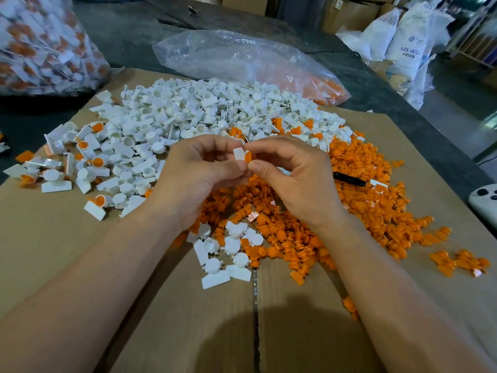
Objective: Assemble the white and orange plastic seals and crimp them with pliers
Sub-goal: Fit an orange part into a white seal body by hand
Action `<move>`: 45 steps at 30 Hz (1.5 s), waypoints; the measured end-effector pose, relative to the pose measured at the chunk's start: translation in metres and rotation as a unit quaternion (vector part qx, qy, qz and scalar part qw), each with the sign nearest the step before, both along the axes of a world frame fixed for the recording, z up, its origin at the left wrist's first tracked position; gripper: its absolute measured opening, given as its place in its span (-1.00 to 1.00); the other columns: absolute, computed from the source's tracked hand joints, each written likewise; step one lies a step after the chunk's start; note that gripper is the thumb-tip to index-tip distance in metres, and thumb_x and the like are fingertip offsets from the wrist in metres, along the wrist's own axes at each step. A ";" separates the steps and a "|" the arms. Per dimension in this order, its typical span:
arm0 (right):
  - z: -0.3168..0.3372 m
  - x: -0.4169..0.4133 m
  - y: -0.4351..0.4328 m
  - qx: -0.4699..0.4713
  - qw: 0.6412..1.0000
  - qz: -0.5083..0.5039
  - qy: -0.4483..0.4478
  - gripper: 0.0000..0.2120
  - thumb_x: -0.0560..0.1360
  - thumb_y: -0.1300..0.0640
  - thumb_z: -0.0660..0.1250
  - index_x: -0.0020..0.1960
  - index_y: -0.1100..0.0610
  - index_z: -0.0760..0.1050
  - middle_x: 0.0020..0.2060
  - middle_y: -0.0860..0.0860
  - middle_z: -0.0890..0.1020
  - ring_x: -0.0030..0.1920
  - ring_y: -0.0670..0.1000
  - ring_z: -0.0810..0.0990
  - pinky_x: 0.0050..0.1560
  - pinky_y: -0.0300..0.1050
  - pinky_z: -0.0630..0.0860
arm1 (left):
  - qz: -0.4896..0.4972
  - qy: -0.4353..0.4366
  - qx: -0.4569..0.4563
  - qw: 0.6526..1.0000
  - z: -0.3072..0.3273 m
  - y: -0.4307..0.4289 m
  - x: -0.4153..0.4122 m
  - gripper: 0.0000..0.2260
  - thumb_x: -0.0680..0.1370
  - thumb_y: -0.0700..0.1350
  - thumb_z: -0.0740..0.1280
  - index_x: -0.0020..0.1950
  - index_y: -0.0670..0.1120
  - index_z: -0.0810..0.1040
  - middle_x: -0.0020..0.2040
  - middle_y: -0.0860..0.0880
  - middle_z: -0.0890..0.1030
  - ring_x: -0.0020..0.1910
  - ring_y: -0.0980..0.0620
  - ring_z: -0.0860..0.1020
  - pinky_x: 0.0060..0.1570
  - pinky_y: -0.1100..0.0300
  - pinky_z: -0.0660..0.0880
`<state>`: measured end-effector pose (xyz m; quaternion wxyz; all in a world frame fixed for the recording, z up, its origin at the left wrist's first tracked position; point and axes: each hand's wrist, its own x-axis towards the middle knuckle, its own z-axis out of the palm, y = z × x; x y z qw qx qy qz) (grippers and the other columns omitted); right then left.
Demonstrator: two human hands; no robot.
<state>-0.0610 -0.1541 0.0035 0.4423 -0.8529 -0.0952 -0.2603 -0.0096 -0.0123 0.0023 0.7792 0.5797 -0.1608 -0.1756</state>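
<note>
Head view: left hand [193, 173] pinching small white tabbed plastic seal body [238, 153], fingers [230, 168] narrow. Right hand [290, 179] pinching orange plastic insert [248, 157], touching white piece's right side. Both hovering above cardboard-covered bench [80, 251]. Black-handled tool [349, 179], likely pliers, lying just right of right hand.

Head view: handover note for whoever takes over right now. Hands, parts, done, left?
Left hand pinches a small white plastic seal body; right hand pinches an orange plastic insert against it, seating unclear.
Loose white seal bodies heaped at centre-left, loose orange inserts at right, on flat brown cardboard.
Done: a few fitted white-and-orange seals lie at left.
Left: seat this pair, then crimp; a black handle, possibly the pliers, lies beyond the right hand.
</note>
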 end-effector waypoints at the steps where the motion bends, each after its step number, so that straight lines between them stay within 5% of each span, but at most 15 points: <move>1: 0.000 0.000 0.000 0.003 1.000 0.000 0.004 -0.74 0.41 0.29 0.38 0.10 0.15 0.56 -0.10 -0.06 0.58 -0.02 -0.02 0.61 0.04 -0.10 0.55 | 0.005 -0.001 0.002 1.000 0.000 0.000 0.000 -0.82 0.25 -0.33 0.39 -0.20 -0.15 0.58 -0.43 0.01 0.59 -0.41 0.06 0.62 -0.34 0.28 0.57; 6: 0.001 -0.001 0.002 0.006 1.000 0.012 -0.013 -0.69 0.37 0.23 0.42 0.08 0.04 0.50 -0.12 -0.17 0.54 -0.06 -0.12 0.59 0.01 -0.23 0.55 | 0.021 -0.015 0.002 1.000 0.002 0.001 -0.001 -0.82 0.19 -0.28 0.42 -0.24 -0.13 0.61 -0.41 -0.01 0.59 -0.41 0.05 0.60 -0.33 0.27 0.56; 12: 0.001 0.000 0.000 0.002 1.000 0.006 -0.019 -0.72 0.38 0.24 0.40 0.09 0.14 0.55 -0.10 -0.06 0.59 -0.02 -0.05 0.61 0.02 -0.12 0.57 | 0.008 -0.005 -0.021 1.000 0.004 0.002 -0.002 -0.80 0.18 -0.28 0.40 -0.21 -0.17 0.60 -0.43 -0.01 0.62 -0.42 0.07 0.61 -0.36 0.30 0.54; 28: 0.001 0.000 -0.004 0.036 0.999 0.006 -0.008 -0.72 0.36 0.21 0.41 0.01 -0.04 0.50 -0.17 -0.14 0.60 -0.11 -0.15 0.63 -0.04 -0.20 0.58 | 0.000 0.007 -0.014 1.000 0.004 0.004 -0.003 -0.80 0.19 -0.28 0.41 -0.20 -0.17 0.62 -0.39 -0.07 0.65 -0.39 0.04 0.63 -0.35 0.29 0.56; 45: -0.001 0.001 -0.005 -0.004 1.000 0.010 -0.016 -0.72 0.34 0.23 0.41 0.05 0.11 0.52 -0.16 -0.10 0.57 -0.09 -0.17 0.58 -0.06 -0.30 0.55 | 0.001 0.020 -0.004 1.000 0.005 0.004 -0.005 -0.87 0.15 -0.30 0.40 -0.38 -0.11 0.66 -0.43 -0.07 0.63 -0.44 0.02 0.62 -0.40 0.28 0.56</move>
